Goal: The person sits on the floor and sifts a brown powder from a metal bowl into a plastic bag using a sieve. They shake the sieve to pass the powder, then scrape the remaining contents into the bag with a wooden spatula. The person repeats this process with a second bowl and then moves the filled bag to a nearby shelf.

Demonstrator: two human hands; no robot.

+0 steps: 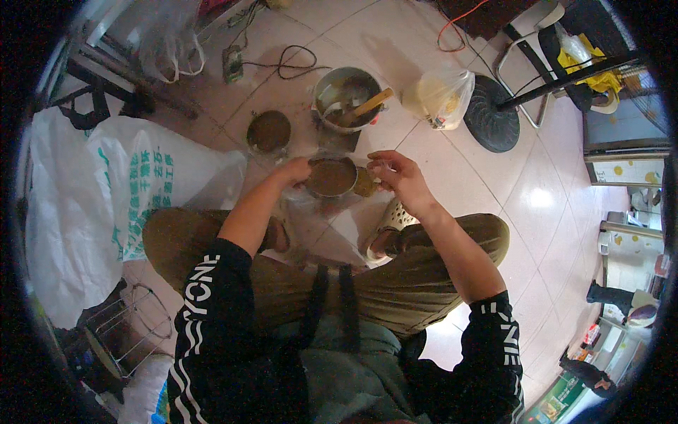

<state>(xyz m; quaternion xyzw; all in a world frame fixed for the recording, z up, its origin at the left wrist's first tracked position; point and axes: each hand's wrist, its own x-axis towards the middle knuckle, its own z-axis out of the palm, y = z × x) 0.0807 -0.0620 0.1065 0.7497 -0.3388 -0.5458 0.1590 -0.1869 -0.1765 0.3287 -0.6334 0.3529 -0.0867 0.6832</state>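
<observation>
My left hand (295, 172) is closed on the left rim of a round metal pan (332, 177) filled with a brown, grainy or paste-like material. To the right of the pan, my right hand (397, 173) has its fingers pinched together. They hold something pale or clear that I cannot make out, beside a small brownish-yellow piece (364, 182). A second round dish (269, 131) of brown material stands on the floor, farther off to the left. Beyond the pan is a metal pot (346, 99) with a wooden-handled tool (372, 103) leaning in it.
A large white woven sack (176, 166) fills the left side. A plastic bag with yellowish contents (439, 99) lies right of the pot, beside a black round stand base (492, 113). A dark cable (282, 65) runs over the tiles. A wire rack (141, 325) stands at lower left.
</observation>
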